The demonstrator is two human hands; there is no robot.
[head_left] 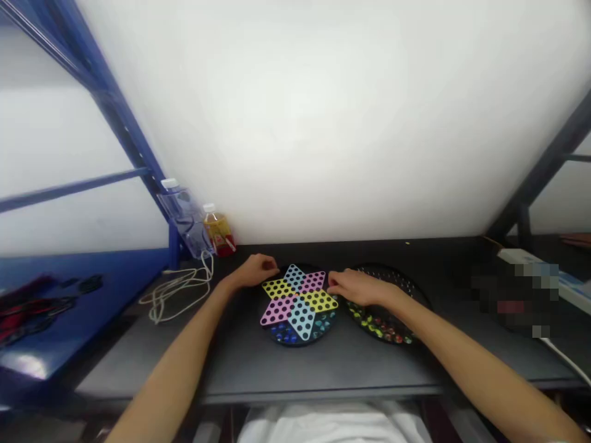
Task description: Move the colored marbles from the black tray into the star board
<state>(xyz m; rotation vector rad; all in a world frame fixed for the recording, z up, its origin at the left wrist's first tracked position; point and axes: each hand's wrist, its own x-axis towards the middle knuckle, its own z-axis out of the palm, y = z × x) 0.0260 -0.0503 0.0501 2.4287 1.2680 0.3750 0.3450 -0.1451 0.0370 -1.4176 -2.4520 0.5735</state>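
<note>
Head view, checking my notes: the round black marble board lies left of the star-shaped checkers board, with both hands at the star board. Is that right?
Not quite: the round black marble board lies right of the star-shaped checkers board, as the head view shows. The left hand and right hand are at the star board, as you said.

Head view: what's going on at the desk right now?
A person has both hands at a star-shaped game board on a round black tray. The left hand is at its upper left edge; the right hand is at its right point. Beside it sits a second black tray of colored marbles.
</note>
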